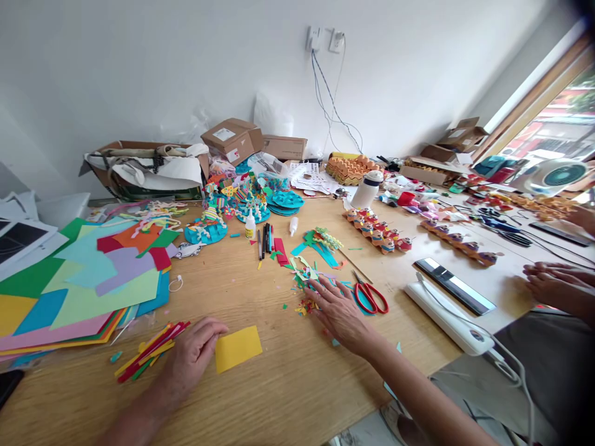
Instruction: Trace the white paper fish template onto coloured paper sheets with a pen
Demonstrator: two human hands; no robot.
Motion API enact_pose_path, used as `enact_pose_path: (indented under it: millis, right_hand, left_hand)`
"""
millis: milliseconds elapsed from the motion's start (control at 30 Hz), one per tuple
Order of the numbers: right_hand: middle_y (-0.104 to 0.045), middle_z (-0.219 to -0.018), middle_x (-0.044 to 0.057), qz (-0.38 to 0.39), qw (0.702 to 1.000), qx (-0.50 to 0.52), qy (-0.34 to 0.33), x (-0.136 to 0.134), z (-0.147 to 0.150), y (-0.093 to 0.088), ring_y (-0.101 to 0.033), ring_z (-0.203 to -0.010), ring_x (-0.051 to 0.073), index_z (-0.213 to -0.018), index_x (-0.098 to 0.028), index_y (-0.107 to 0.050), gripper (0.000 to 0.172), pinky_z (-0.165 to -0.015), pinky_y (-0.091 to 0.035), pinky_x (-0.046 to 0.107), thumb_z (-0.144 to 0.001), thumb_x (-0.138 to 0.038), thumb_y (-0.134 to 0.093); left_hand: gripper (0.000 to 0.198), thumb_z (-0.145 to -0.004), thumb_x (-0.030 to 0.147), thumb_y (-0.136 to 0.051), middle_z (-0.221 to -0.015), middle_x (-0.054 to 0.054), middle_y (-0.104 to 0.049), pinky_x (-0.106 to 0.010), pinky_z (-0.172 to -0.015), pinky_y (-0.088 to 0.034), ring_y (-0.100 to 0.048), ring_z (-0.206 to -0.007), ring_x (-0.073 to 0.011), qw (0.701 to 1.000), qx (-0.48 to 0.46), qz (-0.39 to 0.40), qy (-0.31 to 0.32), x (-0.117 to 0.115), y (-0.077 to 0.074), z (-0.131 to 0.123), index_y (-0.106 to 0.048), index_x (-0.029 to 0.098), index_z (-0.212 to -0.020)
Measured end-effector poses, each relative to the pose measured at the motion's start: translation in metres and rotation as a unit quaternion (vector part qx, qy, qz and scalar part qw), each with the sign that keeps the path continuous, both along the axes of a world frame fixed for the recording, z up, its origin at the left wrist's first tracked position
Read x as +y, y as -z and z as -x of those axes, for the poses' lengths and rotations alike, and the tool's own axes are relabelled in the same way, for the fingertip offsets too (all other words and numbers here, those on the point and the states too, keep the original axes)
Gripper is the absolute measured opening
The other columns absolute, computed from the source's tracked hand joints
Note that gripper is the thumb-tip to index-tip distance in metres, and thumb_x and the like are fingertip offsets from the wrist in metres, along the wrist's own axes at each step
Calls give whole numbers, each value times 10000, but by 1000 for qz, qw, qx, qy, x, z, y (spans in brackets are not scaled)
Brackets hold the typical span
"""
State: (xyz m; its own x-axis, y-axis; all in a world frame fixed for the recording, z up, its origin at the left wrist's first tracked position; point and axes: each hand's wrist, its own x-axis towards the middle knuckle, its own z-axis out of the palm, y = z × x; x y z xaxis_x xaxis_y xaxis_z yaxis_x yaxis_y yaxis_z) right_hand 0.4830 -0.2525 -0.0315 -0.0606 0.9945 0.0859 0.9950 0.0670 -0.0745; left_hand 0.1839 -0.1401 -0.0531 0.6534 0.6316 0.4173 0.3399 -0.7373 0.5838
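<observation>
left hand (193, 353) against yellow paper square (238, 348)

Yellow paper square (238, 348), flat on the table (288, 390), corners askew, colourful paper scraps (304, 306) scattered just beyond

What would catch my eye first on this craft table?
Probably the big fan of coloured paper sheets spread over the left of the table. Near the front edge, the left hand rests beside a yellow paper square, while the right hand lies flat by a heap of paper scraps, with red-handled scissors just to its right. At the far right rest another person's hands.
</observation>
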Motion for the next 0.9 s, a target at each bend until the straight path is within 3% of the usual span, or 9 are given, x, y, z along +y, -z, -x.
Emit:
enact_pose_path:
  millis: [133,200,267,400,467,567,733,800,900]
  right_hand:
    - [-375,-1399,43,-76,994,71,21,-32,-8,-8,-261,-1311,215,-1313,-275,-408,425,-1039,-271,424,-891,-309,-375]
    - [-388,-1385,68,-159,969,131,136,-57,-18,-4,-338,-1273,213,-1298,-260,-426,420,-1011,-327,403,-898,-342,-327]
    - [-416,-1356,100,-224,916,172,283,-82,-28,7,-389,-1239,228,-1291,-226,-426,458,-997,-341,419,-890,-407,-301]
    - [-451,-1319,143,-217,845,240,427,-110,-30,36,-386,-1237,265,-1286,-159,-418,583,-1009,-315,459,-849,-521,-283]
    - [-425,-1331,177,-207,833,277,432,-106,-18,47,-365,-1248,285,-1293,-120,-401,623,-1009,-310,471,-841,-533,-285]
    - [-387,-1368,132,-230,830,315,398,-84,4,52,-326,-1276,256,-1355,-182,-297,584,-1025,-291,463,-856,-483,-330]
    - [-447,-1324,122,-246,811,388,363,-44,13,33,-427,-1207,221,-1320,-178,-350,498,-950,-397,380,-887,-421,-300]
    - [-537,-1221,121,-277,831,352,331,-38,1,24,-503,-1119,222,-1211,-183,-470,415,-908,-425,372,-869,-392,-363]
    - [-636,-1022,102,-222,919,198,260,-43,-27,16,-541,-1028,254,-957,-201,-624,236,-883,-424,399,-806,-294,-468]
  left_hand:
    - [223,-806,225,-402,-767,-22,-662,-205,-632,-507,-627,-716,-137,1000,0,15,-16,2,0,4,-623,201,-779]
    - [222,-808,248,-408,-772,-22,-662,-209,-631,-510,-627,-715,-139,1000,0,26,-17,4,1,5,-624,201,-787]
    - [218,-809,262,-413,-769,-21,-660,-207,-628,-514,-626,-708,-138,999,-1,38,-13,5,1,5,-621,200,-785]
    - [216,-808,266,-413,-744,-18,-655,-196,-605,-516,-623,-679,-132,999,-8,46,1,6,1,3,-613,198,-759]
    - [214,-804,261,-414,-734,-16,-654,-192,-595,-515,-623,-667,-129,999,-8,46,6,5,0,1,-612,197,-752]
    - [213,-804,259,-415,-725,-13,-655,-186,-589,-513,-625,-660,-128,999,-7,41,9,5,0,0,-611,198,-749]
    - [195,-811,233,-427,-734,-2,-657,-174,-594,-508,-629,-666,-122,1000,-14,23,13,5,2,2,-616,203,-772]
    - [190,-816,233,-430,-740,0,-658,-170,-596,-509,-629,-663,-118,1000,-19,21,6,5,3,3,-616,201,-789]
    - [177,-817,239,-445,-748,1,-663,-167,-598,-512,-634,-668,-116,1000,-21,17,-5,5,3,3,-618,204,-813]
